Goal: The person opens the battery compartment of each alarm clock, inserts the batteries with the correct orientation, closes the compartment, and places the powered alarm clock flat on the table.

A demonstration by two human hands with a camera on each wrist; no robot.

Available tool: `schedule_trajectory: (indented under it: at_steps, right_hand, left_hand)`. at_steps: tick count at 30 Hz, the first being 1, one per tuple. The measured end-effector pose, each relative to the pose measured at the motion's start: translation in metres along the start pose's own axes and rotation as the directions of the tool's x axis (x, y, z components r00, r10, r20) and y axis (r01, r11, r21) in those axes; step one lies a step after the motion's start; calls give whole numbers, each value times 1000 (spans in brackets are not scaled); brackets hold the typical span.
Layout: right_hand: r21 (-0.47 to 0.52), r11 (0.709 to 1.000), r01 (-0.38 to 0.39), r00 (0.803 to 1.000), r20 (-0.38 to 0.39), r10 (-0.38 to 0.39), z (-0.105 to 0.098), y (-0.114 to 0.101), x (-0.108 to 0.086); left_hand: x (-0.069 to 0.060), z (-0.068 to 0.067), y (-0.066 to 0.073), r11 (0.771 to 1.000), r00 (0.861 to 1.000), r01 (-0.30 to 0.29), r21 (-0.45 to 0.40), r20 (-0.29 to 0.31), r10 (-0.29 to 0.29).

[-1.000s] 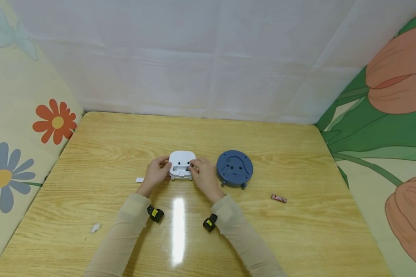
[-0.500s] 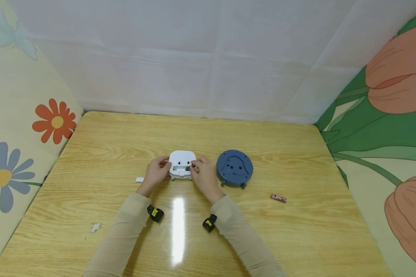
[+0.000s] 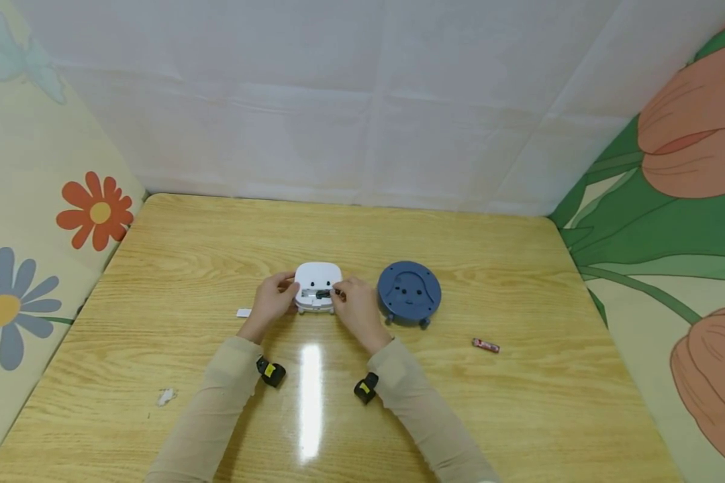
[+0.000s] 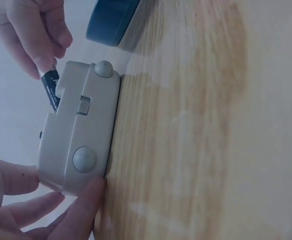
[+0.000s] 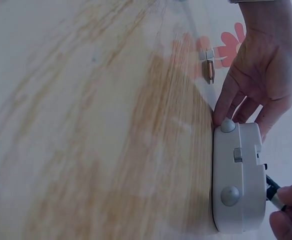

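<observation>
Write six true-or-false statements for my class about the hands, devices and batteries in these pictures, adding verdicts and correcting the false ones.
1. In the head view, the blue device is right of the white device. True.
2. The left hand holds the blue device. False: it holds the white device.
3. The right hand pinches a dark battery. True.
4. The dark battery lies flat in the compartment. False: it is tilted, one end sticking out.
5. The red battery lies on the table. True.
6. The small white piece touches the red battery. False: it lies apart, near the left hand.
</observation>
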State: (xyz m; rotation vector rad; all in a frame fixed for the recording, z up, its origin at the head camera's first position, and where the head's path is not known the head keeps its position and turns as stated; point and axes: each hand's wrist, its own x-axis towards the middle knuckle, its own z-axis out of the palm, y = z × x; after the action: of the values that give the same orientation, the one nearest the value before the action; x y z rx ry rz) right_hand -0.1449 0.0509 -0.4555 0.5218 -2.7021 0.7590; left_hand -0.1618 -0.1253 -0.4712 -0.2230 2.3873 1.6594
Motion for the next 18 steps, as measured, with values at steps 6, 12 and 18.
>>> schedule_trajectory:
  at_steps: [6, 12, 18]
  right_hand:
    - [11, 1000, 8, 1000, -10, -8, 1, -2, 1]
    - [16, 1000, 8, 1000, 2, -8, 1, -4, 2]
    - [19, 1000, 23, 1000, 8, -23, 4, -5, 3]
  left_hand:
    - [1, 0, 1, 1000, 1000, 10, 7, -3, -10]
    - [1, 0, 0, 1000, 1000, 17, 9, -5, -17]
    - [0, 0, 1, 1000, 1000, 15, 20, -1, -15]
